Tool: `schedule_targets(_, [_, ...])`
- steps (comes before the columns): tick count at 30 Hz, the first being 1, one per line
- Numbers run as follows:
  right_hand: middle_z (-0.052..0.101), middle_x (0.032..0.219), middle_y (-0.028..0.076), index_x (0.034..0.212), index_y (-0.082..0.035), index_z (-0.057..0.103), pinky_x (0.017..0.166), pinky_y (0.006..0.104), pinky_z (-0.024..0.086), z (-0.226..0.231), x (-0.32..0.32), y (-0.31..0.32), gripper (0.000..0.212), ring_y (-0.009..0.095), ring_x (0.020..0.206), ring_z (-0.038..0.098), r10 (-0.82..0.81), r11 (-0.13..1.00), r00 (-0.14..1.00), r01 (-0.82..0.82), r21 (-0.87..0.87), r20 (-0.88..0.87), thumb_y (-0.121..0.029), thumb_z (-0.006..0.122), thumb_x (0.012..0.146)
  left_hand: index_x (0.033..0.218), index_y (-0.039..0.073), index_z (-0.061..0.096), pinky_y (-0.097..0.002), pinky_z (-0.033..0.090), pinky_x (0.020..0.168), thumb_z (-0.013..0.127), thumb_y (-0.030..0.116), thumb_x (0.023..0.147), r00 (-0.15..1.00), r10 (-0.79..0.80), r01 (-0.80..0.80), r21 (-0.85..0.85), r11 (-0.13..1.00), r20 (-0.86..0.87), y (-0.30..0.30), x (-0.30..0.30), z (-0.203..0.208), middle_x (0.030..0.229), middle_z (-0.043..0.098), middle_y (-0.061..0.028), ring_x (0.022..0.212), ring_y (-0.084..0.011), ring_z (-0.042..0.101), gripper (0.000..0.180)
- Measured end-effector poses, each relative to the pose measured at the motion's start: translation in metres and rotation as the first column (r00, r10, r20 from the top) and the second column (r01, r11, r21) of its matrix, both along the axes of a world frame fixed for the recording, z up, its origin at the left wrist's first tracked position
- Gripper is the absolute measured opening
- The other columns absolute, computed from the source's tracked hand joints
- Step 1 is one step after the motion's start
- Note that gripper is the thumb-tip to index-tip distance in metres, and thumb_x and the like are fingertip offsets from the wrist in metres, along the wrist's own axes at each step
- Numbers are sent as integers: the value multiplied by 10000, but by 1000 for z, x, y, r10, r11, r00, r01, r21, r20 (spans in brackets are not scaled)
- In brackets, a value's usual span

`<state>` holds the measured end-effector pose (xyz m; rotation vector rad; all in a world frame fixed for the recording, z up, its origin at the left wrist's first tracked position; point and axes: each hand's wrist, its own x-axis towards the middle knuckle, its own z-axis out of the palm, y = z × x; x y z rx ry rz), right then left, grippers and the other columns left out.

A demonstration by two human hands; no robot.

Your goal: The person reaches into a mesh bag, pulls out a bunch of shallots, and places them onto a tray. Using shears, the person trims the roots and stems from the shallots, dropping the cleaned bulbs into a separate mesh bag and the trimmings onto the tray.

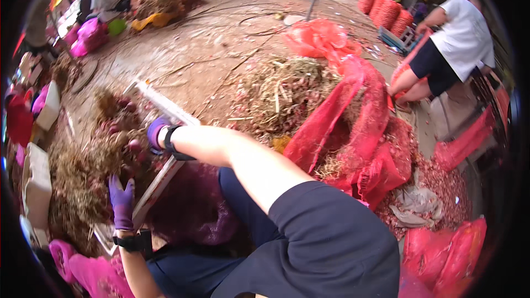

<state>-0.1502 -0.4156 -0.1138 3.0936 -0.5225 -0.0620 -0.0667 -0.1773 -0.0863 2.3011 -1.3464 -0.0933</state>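
My left hand (121, 201), in a purple glove, rests against the near side of a pile of dried stalks with small reddish-purple bulbs (94, 171) that look like shallots. Its fingers are spread and nothing shows in them. At the pile's right edge, beside a white frame bar (165, 105), is my right hand (158, 132), also gloved in purple. Its fingers are turned away, so what they hold, if anything, is hidden. Black straps circle both wrists. Below the frame, by my legs, lies a dark purple mesh bag (193, 204) with a bulging shape.
A second heap of stalks and bulbs (281, 91) lies ahead, beside loose red mesh netting (359, 116). White foam boxes (37, 185) line the left. A person in a white shirt (461, 38) bends over at the right. Full red sacks (386, 11) stand farther back.
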Motion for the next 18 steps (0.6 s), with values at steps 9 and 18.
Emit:
schedule_targets(9, [710, 891, 51, 915, -153, 747, 599, 458, 522, -7, 5, 17, 205, 272, 826, 686, -179, 982, 981, 173, 78, 81, -235, 649, 754, 1170, -28, 494, -365, 485, 790, 606, 180, 880, 910, 48, -141, -198, 970, -412, -20, 36, -34, 1101, 590, -149, 884, -271, 594, 374])
schedule_targets(18, [702, 918, 84, 932, -115, 740, 653, 411, 535, 22, 6, 37, 243, 260, 823, 685, 44, 997, 997, -40, 61, -65, -235, 664, 735, 1144, -2, 525, -333, 478, 743, 715, 228, 809, 956, 65, -150, -286, 947, -286, 7, 44, -82, 1010, 619, -128, 847, -200, 588, 449])
